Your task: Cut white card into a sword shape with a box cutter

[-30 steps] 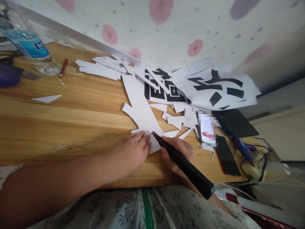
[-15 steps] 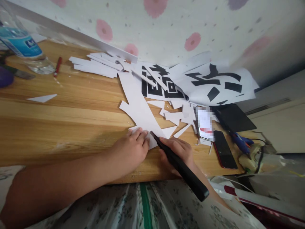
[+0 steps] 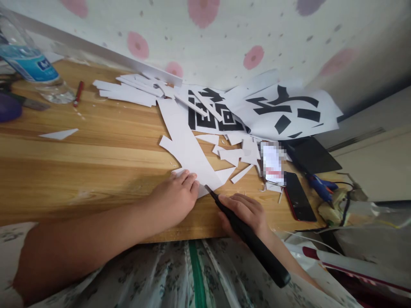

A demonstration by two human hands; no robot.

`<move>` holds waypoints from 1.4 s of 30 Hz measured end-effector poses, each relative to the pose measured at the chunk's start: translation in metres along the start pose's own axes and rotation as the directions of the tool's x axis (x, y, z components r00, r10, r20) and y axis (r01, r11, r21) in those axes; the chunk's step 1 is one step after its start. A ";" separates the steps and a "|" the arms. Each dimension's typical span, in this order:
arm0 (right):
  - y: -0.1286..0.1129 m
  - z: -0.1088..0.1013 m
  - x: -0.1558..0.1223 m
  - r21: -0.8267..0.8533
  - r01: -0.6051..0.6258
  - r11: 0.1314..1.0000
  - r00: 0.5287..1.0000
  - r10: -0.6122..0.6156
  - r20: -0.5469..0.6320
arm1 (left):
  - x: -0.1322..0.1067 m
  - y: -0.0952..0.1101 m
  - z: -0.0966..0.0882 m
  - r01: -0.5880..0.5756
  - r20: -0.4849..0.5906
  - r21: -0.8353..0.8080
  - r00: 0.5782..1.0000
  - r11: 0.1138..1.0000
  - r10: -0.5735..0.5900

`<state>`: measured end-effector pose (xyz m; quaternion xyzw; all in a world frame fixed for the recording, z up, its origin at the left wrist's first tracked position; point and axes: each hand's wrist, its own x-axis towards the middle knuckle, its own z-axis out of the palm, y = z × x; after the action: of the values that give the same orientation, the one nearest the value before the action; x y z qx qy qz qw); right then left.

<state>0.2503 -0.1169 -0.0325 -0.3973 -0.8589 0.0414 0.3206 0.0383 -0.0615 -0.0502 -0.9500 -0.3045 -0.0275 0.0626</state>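
My left hand (image 3: 176, 197) lies flat on the near end of a long white paper piece (image 3: 188, 147) on the wooden table (image 3: 96, 158), fingers together pressing it down. My right hand (image 3: 245, 211) is wrapped round a long black utility knife (image 3: 248, 237). The knife's tip touches the paper's edge just right of my left fingertips. Its handle runs back toward me over the table's front edge.
White paper scraps (image 3: 239, 156) lie around the cut. Sheets printed with large black characters (image 3: 282, 111) pile at the back right. A dark phone (image 3: 297, 196), a black tablet (image 3: 310, 156) and blue-handled scissors (image 3: 321, 186) sit right. A water bottle (image 3: 30, 64) and red pen (image 3: 78, 93) stand far left.
The knife tip has slid toward me along the paper's edge, and my right hand has drawn back with it. My left hand has stayed on the paper.
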 end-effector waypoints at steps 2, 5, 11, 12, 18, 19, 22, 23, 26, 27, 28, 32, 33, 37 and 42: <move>-0.002 -0.001 -0.003 -0.006 -0.001 1.000 1.000 0.001 -0.006 | 0.000 0.000 -0.001 0.000 0.016 -0.001 1.000 1.000 0.000; -0.004 -0.001 -0.008 0.001 -0.014 1.000 1.000 0.014 -0.016 | 0.000 -0.001 -0.001 -0.004 0.015 -0.017 1.000 1.000 0.004; -0.007 -0.001 -0.013 -0.001 -0.024 1.000 0.999 0.024 -0.043 | -0.001 -0.002 0.000 -0.004 -0.024 -0.030 1.000 1.000 0.003; -0.007 -0.001 -0.013 -0.003 -0.020 1.000 0.999 0.020 -0.047 | -0.001 -0.002 0.000 -0.004 -0.020 -0.027 1.000 1.000 0.003; -0.007 0.000 -0.018 -0.012 -0.022 1.000 0.997 0.021 -0.069 | -0.001 -0.003 0.001 -0.018 -0.014 -0.037 1.000 0.999 0.018; -0.007 0.000 -0.019 -0.012 -0.021 1.000 0.997 0.020 -0.070 | -0.002 -0.003 0.001 -0.020 -0.022 -0.053 1.000 0.998 0.018; -0.007 0.000 -0.019 -0.022 -0.006 1.000 0.997 0.004 -0.075 | -0.002 -0.004 0.002 -0.032 -0.035 -0.091 0.999 0.995 0.029; -0.007 0.000 -0.019 -0.027 -0.003 1.000 0.997 0.001 -0.076 | -0.002 -0.004 0.002 -0.034 -0.031 -0.090 0.999 0.995 0.031; -0.008 -0.001 -0.019 -0.042 0.007 0.999 0.997 -0.010 -0.072 | -0.001 -0.004 0.002 -0.031 -0.007 -0.058 1.000 0.998 0.031; -0.008 -0.001 -0.020 -0.045 0.010 0.999 0.998 -0.013 -0.067 | -0.001 -0.004 0.002 -0.030 -0.002 -0.048 1.000 0.998 0.030; -0.008 -0.001 -0.020 -0.048 0.013 0.999 0.998 -0.016 -0.066 | -0.001 -0.004 0.002 -0.030 0.002 -0.043 1.000 0.999 0.030; -0.007 0.001 -0.022 -0.052 0.018 0.998 0.997 -0.022 -0.080 | -0.001 -0.004 0.002 -0.032 0.012 -0.036 0.999 0.999 0.033; -0.007 0.002 -0.022 -0.050 0.019 0.999 0.996 -0.023 -0.084 | -0.001 -0.004 0.001 -0.033 0.016 -0.034 0.999 0.999 0.034; -0.007 0.003 -0.023 -0.040 0.018 0.999 0.995 -0.022 -0.093 | -0.002 -0.004 0.000 -0.042 0.022 -0.039 0.999 0.998 0.043; -0.012 -0.012 -0.025 -0.030 -0.057 0.998 0.990 0.052 -0.133 | -0.002 -0.005 0.001 -0.035 -0.009 -0.042 0.999 0.999 0.035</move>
<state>0.2614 -0.1452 -0.0324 -0.4279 -0.8251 0.0094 0.3689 0.0339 -0.0588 -0.0514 -0.9562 -0.2870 -0.0366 0.0442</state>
